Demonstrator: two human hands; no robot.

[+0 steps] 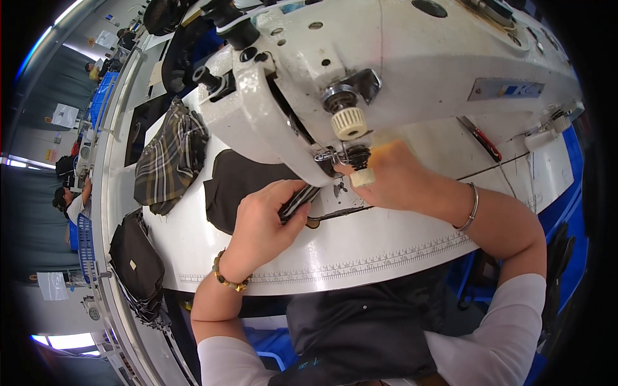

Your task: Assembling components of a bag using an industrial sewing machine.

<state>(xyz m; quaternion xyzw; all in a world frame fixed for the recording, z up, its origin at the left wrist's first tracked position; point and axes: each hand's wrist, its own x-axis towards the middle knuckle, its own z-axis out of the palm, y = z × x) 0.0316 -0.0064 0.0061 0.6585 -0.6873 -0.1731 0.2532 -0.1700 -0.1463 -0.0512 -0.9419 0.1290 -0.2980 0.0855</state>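
Left hand (261, 222): curled around a dark strip of cloth (297, 202), thumb and fingers pinching it just in front of the needle area; bead bracelet (228, 276) on the wrist.
Right hand (393, 177): tucked under the head of the sewing machine (386, 71), fingers reaching toward the needle area; whether gripping or only pressing cannot be told, since the fingertips hide behind the machine's small cream knob (362, 178); thin metal bangle (472, 207) on the wrist.
Dark strip of cloth: between the two hands, running from the left hand's pinch toward the foot of the machine, lying on the white table (360, 248).
Dark cloth piece (235, 183): flat on the table, just beyond the left hand, partly under the machine head.
Plaid cloth (170, 157): heaped further out, left of the left hand, well apart from it.
Black pile (135, 260): stacked left of the left wrist, at the table's edge.
Ruler marks (386, 257): printed along the table's near edge, below both wrists.
Red-handled tool (479, 138): lying on the table past the right forearm, probably snips.
Lap: dark cloth (360, 328) draped below the table edge, between the forearms.
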